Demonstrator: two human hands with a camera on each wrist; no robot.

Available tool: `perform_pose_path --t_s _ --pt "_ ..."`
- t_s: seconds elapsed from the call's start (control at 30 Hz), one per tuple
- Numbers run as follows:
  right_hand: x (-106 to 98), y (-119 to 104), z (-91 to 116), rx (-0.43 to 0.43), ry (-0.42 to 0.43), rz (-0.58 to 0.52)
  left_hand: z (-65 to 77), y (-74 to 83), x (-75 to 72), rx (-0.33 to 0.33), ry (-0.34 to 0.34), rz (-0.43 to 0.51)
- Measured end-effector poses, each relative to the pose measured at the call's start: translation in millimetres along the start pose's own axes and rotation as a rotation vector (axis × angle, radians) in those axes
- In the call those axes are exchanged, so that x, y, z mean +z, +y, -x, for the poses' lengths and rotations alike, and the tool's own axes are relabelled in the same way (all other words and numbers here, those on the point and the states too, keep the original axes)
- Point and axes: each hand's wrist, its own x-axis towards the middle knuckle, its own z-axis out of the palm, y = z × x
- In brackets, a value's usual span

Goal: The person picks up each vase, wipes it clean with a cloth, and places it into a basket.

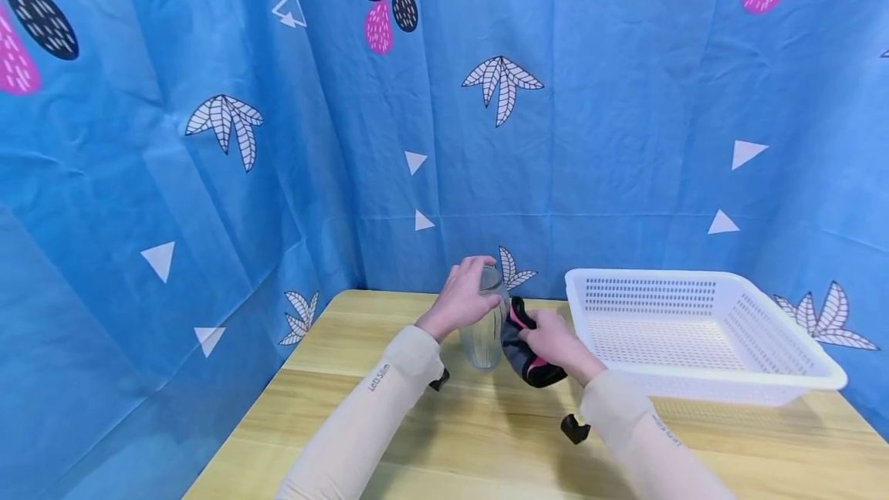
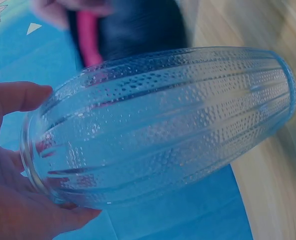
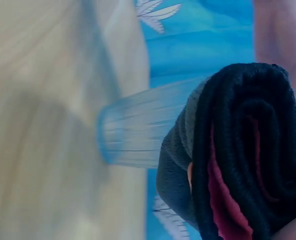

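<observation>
A clear ribbed glass vase point(image 1: 481, 338) with a dotted texture stands over the wooden table in the head view. My left hand point(image 1: 467, 293) grips it near the rim, thumb and fingers spread around the neck, as the left wrist view shows along the vase's point(image 2: 167, 130) whole length. To its right, my right hand point(image 1: 553, 339) holds a folded cloth point(image 1: 517, 349), dark grey with black edging and pink inside. The right wrist view has the rolled layers of this cloth point(image 3: 247, 135) close up, with part of the vase point(image 3: 138, 130) behind. Cloth and vase side overlap in the left wrist view.
A white perforated plastic basket point(image 1: 694, 384) stands on the wooden table point(image 1: 305, 423) to the right of my right hand. A blue patterned curtain point(image 1: 472, 176) hangs behind the table and along its left side.
</observation>
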Motion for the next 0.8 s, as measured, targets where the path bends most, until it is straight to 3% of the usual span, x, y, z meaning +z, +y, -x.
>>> perform_pose_path --t_s 0.23,0.4,0.53,0.8 --pt "-33 -36 -3 -0.101 0.064 -0.045 -1.2 -0.6 0.0 0.021 -0.009 0.045" --pt "-40 -53 -5 -0.168 0.097 -0.02 -1.8 -2.6 0.8 0.031 -0.019 0.079" --pt "-34 -45 -9 -0.136 0.097 0.04 -1.1 -3.0 1.7 0.041 -0.02 0.089" --pt "-9 -5 -15 -0.034 0.094 0.184 -0.3 -4.6 3.1 0.057 -0.015 0.077"
